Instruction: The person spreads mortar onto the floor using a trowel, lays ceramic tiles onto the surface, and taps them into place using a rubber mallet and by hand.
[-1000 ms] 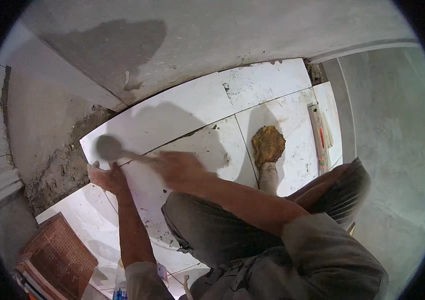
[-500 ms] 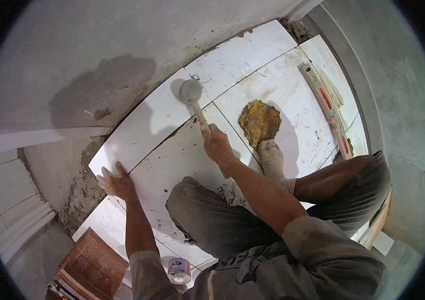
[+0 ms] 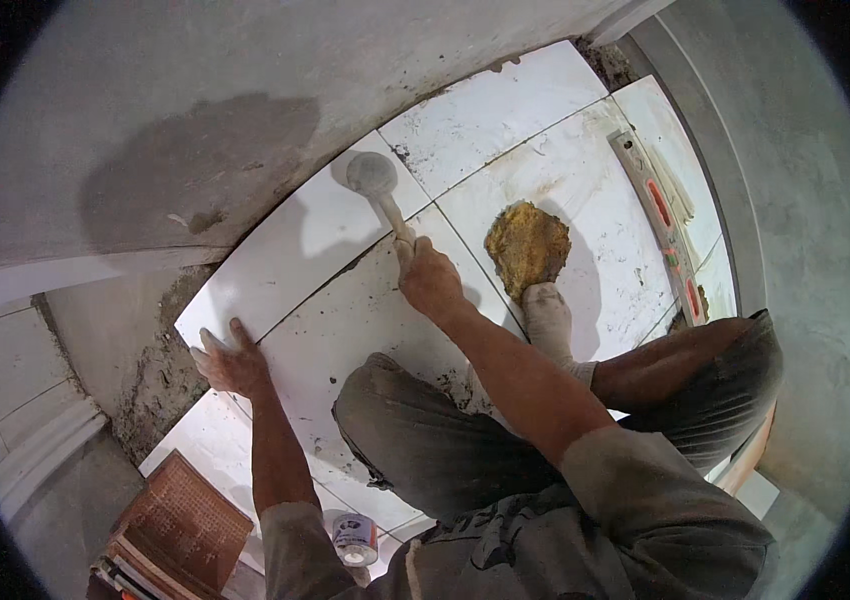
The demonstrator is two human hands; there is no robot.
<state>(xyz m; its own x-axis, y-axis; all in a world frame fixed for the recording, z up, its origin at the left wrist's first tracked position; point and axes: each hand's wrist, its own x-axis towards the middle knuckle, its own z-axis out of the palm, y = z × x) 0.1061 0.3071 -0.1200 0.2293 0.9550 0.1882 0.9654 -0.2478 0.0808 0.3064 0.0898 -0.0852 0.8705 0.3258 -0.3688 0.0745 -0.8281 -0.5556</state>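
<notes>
My right hand (image 3: pixel 432 285) is wrapped round the pale handle of a mallet (image 3: pixel 372 174) with a round grey head. The head is over a white floor tile (image 3: pixel 280 262) that runs along the wall; whether it touches the tile I cannot tell. At the left end of that tile, my left hand (image 3: pixel 233 362) rests with its fingers spread over the corner and edge. A dirty yellow sponge (image 3: pixel 528 248) lies on another tile, just beyond my sock-covered foot (image 3: pixel 549 325).
To the right, a spirit level (image 3: pixel 660 215) lies across the tiles. Rough mortar (image 3: pixel 160 390) shows left of my left hand. A can (image 3: pixel 355 540) stands near my body, and a brown perforated crate (image 3: pixel 190 515) sits at the lower left. A grey wall (image 3: pixel 345 60) borders the far side.
The mallet head has shifted slightly left and up, with my right hand tilting along. My left hand stays at the tile's corner. The whole view has shifted slightly.
</notes>
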